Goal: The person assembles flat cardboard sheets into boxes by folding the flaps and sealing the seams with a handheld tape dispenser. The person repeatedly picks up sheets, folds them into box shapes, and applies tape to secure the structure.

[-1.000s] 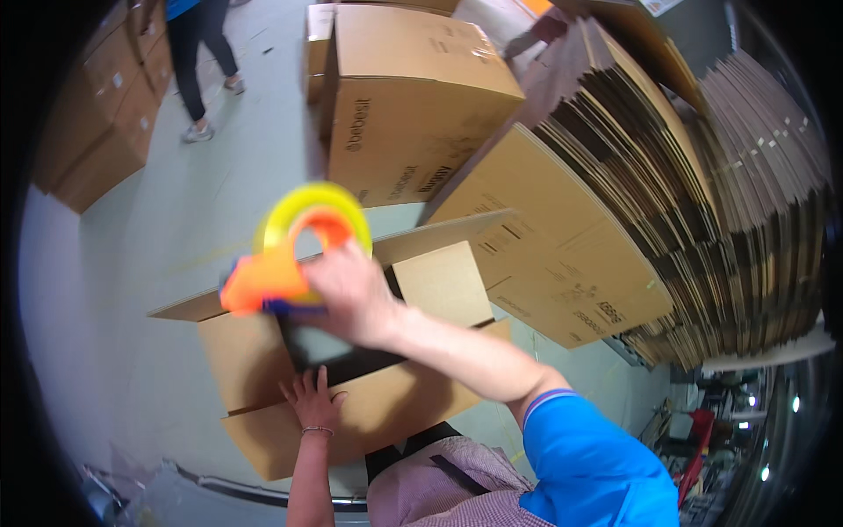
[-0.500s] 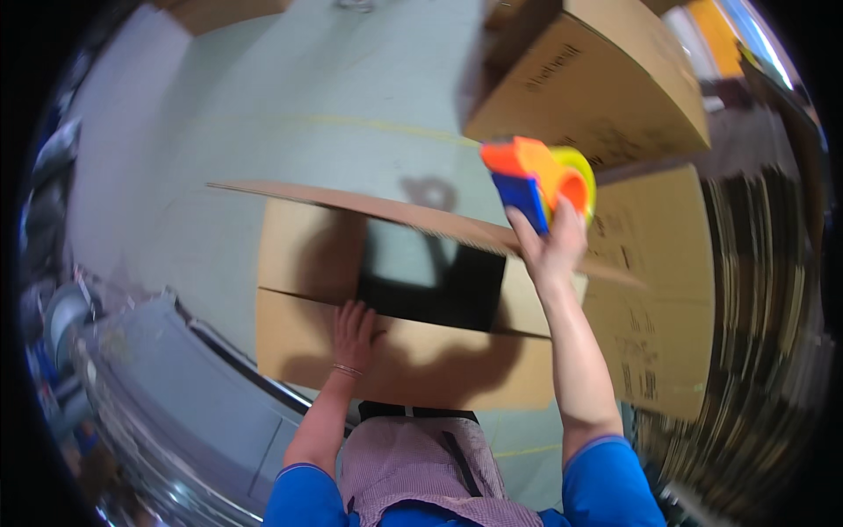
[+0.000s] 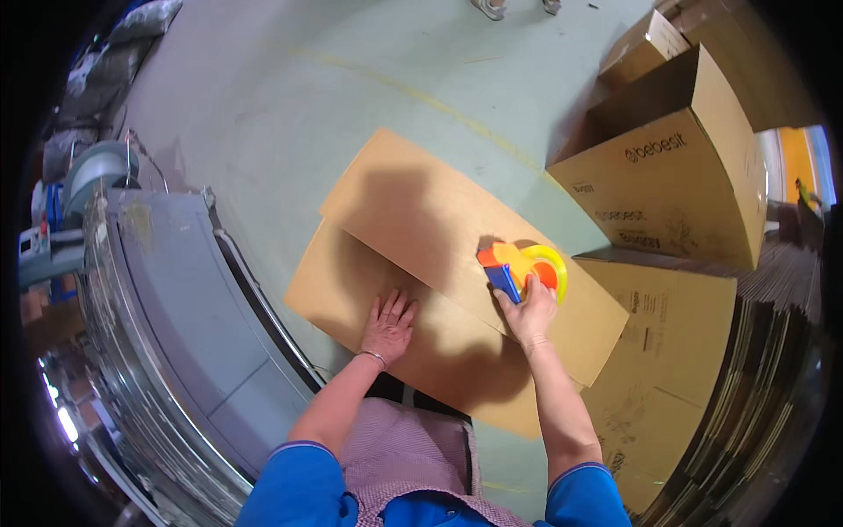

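Observation:
In front of me lies a cardboard box [image 3: 527, 386] with its two long flaps folded inward, their edges lying close along a slanting seam. My left hand [image 3: 389, 329] rests flat on the near flap, fingers spread. In my right hand [image 3: 532, 309] is a tape dispenser [image 3: 507, 266] with an orange body, a blue handle and a yellow roll. It is over the far flap, right of the seam; whether it touches the cardboard I cannot tell.
At the upper right stands a large open cardboard box [image 3: 659, 176]. Below it are a flat carton [image 3: 667, 351] and a stack of flattened cardboard [image 3: 755, 395]. A grey metal machine [image 3: 202, 299] runs along the left. A person's shoes [image 3: 492, 9] show at the top.
The far flap, upright before, now lies folded down over the opening. My right hand has lowered the tape dispenser toward the flaps. The whole view has turned.

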